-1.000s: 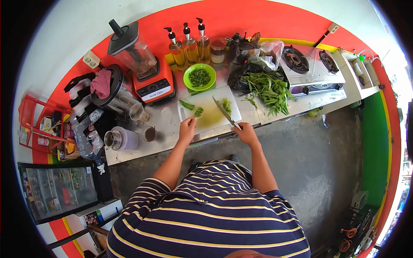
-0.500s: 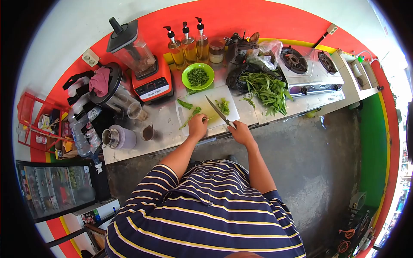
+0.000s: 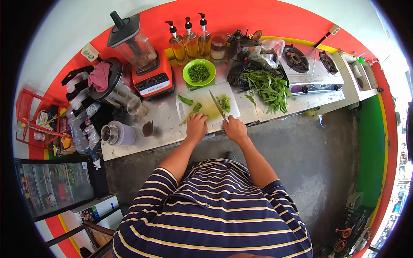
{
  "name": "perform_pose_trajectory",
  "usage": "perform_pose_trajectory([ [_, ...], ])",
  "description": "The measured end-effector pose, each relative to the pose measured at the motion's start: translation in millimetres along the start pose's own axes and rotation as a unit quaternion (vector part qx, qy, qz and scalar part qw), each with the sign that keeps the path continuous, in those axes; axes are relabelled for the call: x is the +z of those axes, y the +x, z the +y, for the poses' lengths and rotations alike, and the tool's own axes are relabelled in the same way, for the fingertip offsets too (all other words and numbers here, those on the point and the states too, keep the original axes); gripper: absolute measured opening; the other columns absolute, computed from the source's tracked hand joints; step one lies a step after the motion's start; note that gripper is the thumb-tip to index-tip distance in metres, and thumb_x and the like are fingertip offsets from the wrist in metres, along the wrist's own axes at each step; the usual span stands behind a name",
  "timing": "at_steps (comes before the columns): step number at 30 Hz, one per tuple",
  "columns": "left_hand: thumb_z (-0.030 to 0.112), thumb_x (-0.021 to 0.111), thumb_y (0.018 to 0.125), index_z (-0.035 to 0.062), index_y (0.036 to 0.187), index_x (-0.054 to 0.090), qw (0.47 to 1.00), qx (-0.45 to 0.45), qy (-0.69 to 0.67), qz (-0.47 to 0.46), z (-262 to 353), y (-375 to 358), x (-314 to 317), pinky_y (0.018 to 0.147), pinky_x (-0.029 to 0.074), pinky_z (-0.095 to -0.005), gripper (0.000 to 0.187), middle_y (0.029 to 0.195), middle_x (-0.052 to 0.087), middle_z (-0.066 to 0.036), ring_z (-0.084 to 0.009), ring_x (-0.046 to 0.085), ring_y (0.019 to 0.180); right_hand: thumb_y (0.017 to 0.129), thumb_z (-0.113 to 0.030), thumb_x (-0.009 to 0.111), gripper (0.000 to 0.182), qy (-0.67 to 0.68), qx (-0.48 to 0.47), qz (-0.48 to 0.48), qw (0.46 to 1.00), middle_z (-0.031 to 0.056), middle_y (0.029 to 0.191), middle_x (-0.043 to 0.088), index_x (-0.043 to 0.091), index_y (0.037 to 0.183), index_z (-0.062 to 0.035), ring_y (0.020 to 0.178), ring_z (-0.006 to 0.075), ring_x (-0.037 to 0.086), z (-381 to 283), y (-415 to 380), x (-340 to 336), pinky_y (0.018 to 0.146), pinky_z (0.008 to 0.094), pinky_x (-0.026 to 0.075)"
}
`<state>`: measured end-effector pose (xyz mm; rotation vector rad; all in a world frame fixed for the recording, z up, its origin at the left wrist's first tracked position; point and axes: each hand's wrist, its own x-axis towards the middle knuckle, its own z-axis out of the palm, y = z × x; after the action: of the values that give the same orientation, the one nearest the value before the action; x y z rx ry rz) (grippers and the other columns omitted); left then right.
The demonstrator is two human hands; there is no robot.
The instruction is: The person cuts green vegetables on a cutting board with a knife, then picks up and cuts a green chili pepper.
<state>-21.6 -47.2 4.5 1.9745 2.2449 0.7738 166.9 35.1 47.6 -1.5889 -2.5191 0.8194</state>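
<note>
My right hand (image 3: 235, 129) is wrapped round the handle of a kitchen knife (image 3: 217, 103), whose blade points away from me over the white cutting board (image 3: 209, 95). Just right of the blade lies a small heap of chopped greens (image 3: 223, 102). At the board's near edge, my left hand (image 3: 197, 127) has its fingers curled down; anything inside them is hidden. Cut green leaf pieces (image 3: 195, 108) lie right beyond those fingers, with another green piece (image 3: 185, 100) farther up the board. Behind the board stands a lime-green bowl (image 3: 212, 80) of finely chopped greens (image 3: 199, 73).
Leafy green stems (image 3: 270, 91) spill from a black plastic bag (image 3: 236, 78) on the right, beside a gas stove (image 3: 316, 71). To the left are a blender (image 3: 151, 81), a cup of dark liquid (image 3: 147, 128) and a wide-mouthed flask (image 3: 122, 133). Pump bottles (image 3: 190, 44) line the wall.
The knife has turned to point more straight away from me, and my right hand has shifted slightly left. My left hand's fingers have moved down and are more tucked.
</note>
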Motion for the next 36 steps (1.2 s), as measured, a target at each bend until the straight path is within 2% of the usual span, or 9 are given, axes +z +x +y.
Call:
perform_pose_trajectory([
  [9, 0.004, 0.065, 0.077, 0.0086, 0.116, 0.07, 1.0, 0.001, 0.027, -0.007, 5, 6, -4, 0.098, 0.04, -0.0425, 0.04, 0.115, 0.061, -0.008, -0.0279, 0.054, 0.113, 0.099, -0.035, 0.054, 0.034, -0.023, -0.029, 0.01, 0.999, 0.0254, 0.088, 0.07, 0.057, 0.105, -0.0015, 0.081, 0.0457, 0.069, -7, 1, 0, 0.075, 0.0559, 0.054],
  [12, 0.003, 0.064, 0.076, 0.0064, 0.117, 0.069, 0.997, 0.024, 0.041, -0.062, 0, 9, -5, 0.098, 0.041, -0.0429, 0.041, 0.117, 0.06, -0.009, -0.0283, 0.053, 0.114, 0.099, -0.034, 0.054, 0.033, -0.032, -0.034, 0.014, 0.999, 0.0256, 0.086, 0.07, 0.057, 0.102, -0.0017, 0.079, 0.0457, 0.069, -11, 3, -1, 0.073, 0.0562, 0.054],
  [15, 0.002, 0.063, 0.076, 0.006, 0.117, 0.069, 0.996, -0.011, -0.005, -0.091, -1, 13, -10, 0.098, 0.043, -0.0439, 0.042, 0.119, 0.06, -0.008, -0.0289, 0.053, 0.116, 0.1, -0.034, 0.053, 0.033, -0.028, -0.025, 0.003, 0.999, 0.0267, 0.087, 0.07, 0.057, 0.103, -0.0015, 0.08, 0.0463, 0.069, -15, 0, 2, 0.074, 0.0565, 0.054],
  [20, 0.002, 0.06, 0.079, 0.0068, 0.121, 0.068, 0.979, -0.038, -0.022, -0.2, -3, 29, -18, 0.101, 0.044, -0.0448, 0.043, 0.125, 0.06, -0.007, -0.0297, 0.053, 0.119, 0.101, -0.034, 0.052, 0.033, -0.043, -0.021, 0.005, 0.999, 0.0272, 0.086, 0.07, 0.056, 0.104, -0.0007, 0.08, 0.0459, 0.069, -14, -4, 4, 0.074, 0.0558, 0.054],
  [23, 0.002, 0.06, 0.081, 0.0066, 0.122, 0.068, 0.975, -0.04, -0.013, -0.216, -1, 31, -21, 0.102, 0.044, -0.0443, 0.043, 0.125, 0.06, -0.007, -0.0296, 0.053, 0.12, 0.101, -0.034, 0.052, 0.034, -0.066, -0.021, 0.0, 0.998, 0.026, 0.085, 0.07, 0.056, 0.103, -0.0006, 0.079, 0.0444, 0.07, -14, -6, 6, 0.071, 0.0541, 0.055],
  [25, 0.002, 0.06, 0.081, 0.0065, 0.123, 0.067, 0.976, -0.037, -0.011, -0.214, -2, 28, -16, 0.102, 0.044, -0.0442, 0.043, 0.126, 0.059, -0.007, -0.0293, 0.052, 0.121, 0.1, -0.035, 0.053, 0.032, -0.108, -0.029, 0.009, 0.994, 0.0205, 0.081, 0.072, 0.055, 0.103, -0.0027, 0.075, 0.039, 0.072, -12, -7, 14, 0.068, 0.0494, 0.058],
  [29, 0.001, 0.057, 0.08, 0.0035, 0.124, 0.066, 0.981, -0.025, -0.008, -0.194, 3, 23, -20, 0.1, 0.046, -0.0433, 0.045, 0.127, 0.06, -0.011, -0.0324, 0.054, 0.118, 0.102, -0.034, 0.05, 0.033, -0.096, -0.03, -0.006, 0.995, 0.0219, 0.081, 0.071, 0.052, 0.105, -0.0013, 0.076, 0.0417, 0.071, -6, -11, 26, 0.068, 0.0513, 0.057],
  [31, 0.001, 0.057, 0.08, 0.0039, 0.126, 0.065, 0.98, -0.024, -0.005, -0.197, 3, 21, -22, 0.1, 0.046, -0.0432, 0.047, 0.128, 0.059, -0.01, -0.0322, 0.053, 0.119, 0.102, -0.033, 0.051, 0.03, -0.15, -0.032, 0.002, 0.988, 0.0162, 0.078, 0.073, 0.052, 0.108, -0.0034, 0.074, 0.0332, 0.074, -1, -13, 34, 0.066, 0.0462, 0.058],
  [36, 0.002, 0.058, 0.081, 0.005, 0.131, 0.062, 0.977, -0.03, 0.008, -0.209, 6, 16, -19, 0.101, 0.045, -0.0427, 0.05, 0.133, 0.056, -0.009, -0.0317, 0.051, 0.122, 0.101, -0.033, 0.052, 0.029, -0.172, -0.033, -0.016, 0.984, 0.0156, 0.08, 0.073, 0.05, 0.109, -0.0043, 0.076, 0.0318, 0.074, 4, -1, 45, 0.066, 0.0446, 0.058],
])
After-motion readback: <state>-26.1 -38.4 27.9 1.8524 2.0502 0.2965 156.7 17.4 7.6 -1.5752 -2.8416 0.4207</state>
